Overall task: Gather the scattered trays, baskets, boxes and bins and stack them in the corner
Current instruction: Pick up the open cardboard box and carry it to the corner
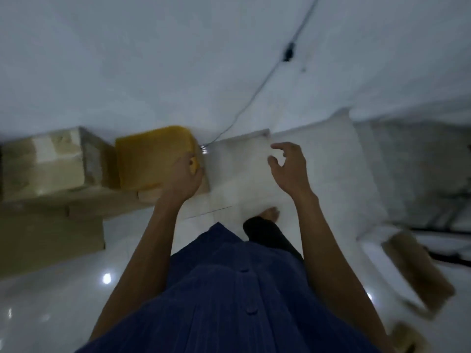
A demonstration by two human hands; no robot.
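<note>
The picture is dim and smeared with motion blur, so fine detail is lost. A yellow rectangular plastic bin (153,156) stands at the foot of the white wall (153,59), resting on flattened brown cardboard (51,225) that lies along the left edge of the glossy white tiled floor (63,301). The left hand (184,178) is curled over the bin's near right corner, fingers wrapped on the rim and gripping it. Just beside the bin on its left, touching or nearly so, sits a pale brown cardboard box (48,164), also against the wall. The right hand (288,166) hangs in the air apart from the bin, fingers spread and loosely bent, holding nothing; it shows over a white flat-topped block (242,161) that stands against the wall just right of the bin. A thin dark cable (254,95) runs down the wall from the top edge to the floor between the bin and the white block, with a small black lump (289,53) on it higher up. At the right edge of the floor lies another brown cardboard box (418,271), tilted and badly blurred. The person wears a dark blue buttoned shirt (229,289) and dark trousers, with one bare foot (270,214) on the tiles.
</note>
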